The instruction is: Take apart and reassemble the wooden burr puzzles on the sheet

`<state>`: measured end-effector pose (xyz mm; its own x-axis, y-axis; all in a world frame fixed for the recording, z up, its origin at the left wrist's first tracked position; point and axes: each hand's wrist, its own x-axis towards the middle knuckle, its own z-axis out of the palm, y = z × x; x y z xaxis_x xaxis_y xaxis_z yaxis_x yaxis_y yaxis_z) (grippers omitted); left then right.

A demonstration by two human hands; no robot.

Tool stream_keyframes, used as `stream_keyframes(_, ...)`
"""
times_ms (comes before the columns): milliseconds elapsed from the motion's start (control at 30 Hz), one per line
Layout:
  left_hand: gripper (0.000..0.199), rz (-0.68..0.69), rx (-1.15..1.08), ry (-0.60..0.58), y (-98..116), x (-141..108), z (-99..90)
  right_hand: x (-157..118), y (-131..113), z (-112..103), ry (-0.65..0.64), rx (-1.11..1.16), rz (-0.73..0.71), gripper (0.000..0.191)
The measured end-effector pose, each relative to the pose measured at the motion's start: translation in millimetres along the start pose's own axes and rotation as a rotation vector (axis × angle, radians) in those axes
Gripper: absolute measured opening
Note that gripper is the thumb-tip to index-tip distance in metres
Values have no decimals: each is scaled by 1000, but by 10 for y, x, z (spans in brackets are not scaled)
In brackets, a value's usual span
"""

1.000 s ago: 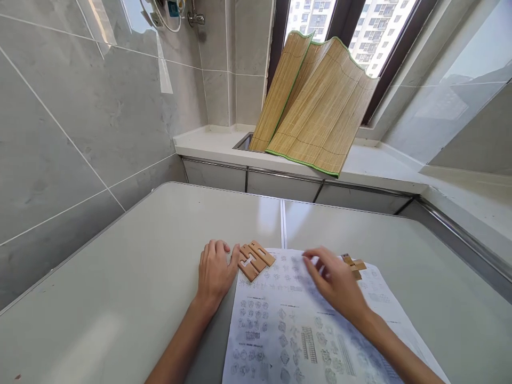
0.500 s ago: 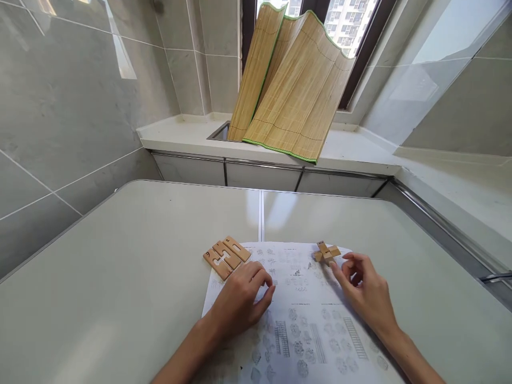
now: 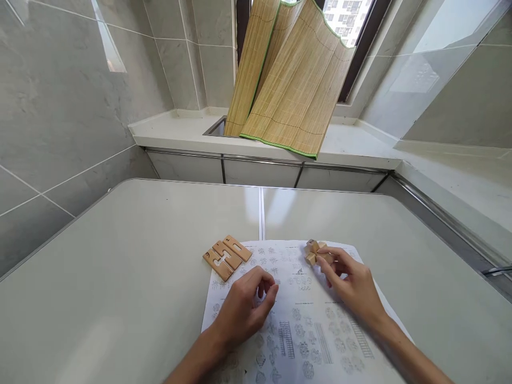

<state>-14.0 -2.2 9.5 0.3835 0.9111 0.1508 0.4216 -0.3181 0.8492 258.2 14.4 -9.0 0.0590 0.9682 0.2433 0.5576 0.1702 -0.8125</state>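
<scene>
A small wooden interlocking block puzzle (image 3: 311, 252) with a crossed, many-sided shape sits near the top of the printed paper sheet (image 3: 280, 298). My right hand (image 3: 352, 282) has its thumb and index finger closed on the puzzle's right side. Resting over the middle of the sheet, my left hand (image 3: 248, 304) is loosely curled, its thumb tip close to the index fingertip and nothing visible in it. Beyond that hand, three flat wooden pieces (image 3: 226, 257) lie side by side, with cut-outs and numbers on them, partly over the sheet's upper left corner.
A pale table (image 3: 120, 277) with a centre seam carries everything. Past its far edge runs a white ledge (image 3: 180, 136), where a folded bamboo mat (image 3: 296, 90) leans against the window. Grey tiled walls (image 3: 72, 96) stand at both sides.
My right hand has moved left and now grips the wooden puzzle, which has turned and shifted slightly left. My left hand stays nearly where it was. The view has tilted a little.
</scene>
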Motion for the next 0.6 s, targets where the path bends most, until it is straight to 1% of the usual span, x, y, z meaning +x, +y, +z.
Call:
stream_keyframes(67, 17, -60, -63, 40, 10, -13, 29, -63, -158, 108, -98, 260, 75, 30)
stream_keyframes(100, 21, -84, -106, 59, 14, -17, 39, -111, -230, 169, -141, 392, 108, 31)
stream_keyframes(167, 39, -112, -217, 59, 27, -19, 44, -225, -338, 288, -234, 617, 175, 35)
stream_keyframes(233, 59, -114, -351, -13, 49, -17, 29, -341, -392, 382, -357, 755, 217, 36)
stream_keyframes(267, 63, -111, -412, -66, 63, -15, 17, -389, -400, 414, -432, 811, 230, 35)
stream_keyframes(300, 62, -107, -458, -116, 79, -14, 5, -427, -400, 435, -468, 857, 250, 33)
stream_keyframes(367, 53, -99, -495, -174, 108, -14, -15, -467, -388, 449, -545, 917, 288, 33)
stream_keyframes(433, 46, -91, -498, -172, 120, -17, -20, -464, -380, 439, -632, 951, 283, 40)
stream_keyframes(500, 49, -84, -517, -154, 112, -23, -7, -442, -392, 419, -703, 941, 258, 46)
stream_keyframes(533, 51, -83, -528, -148, 104, -26, 4, -431, -404, 408, -715, 910, 257, 46)
stream_keyframes(600, 57, -95, -534, -129, 89, -35, 25, -418, -432, 390, -695, 791, 252, 41)
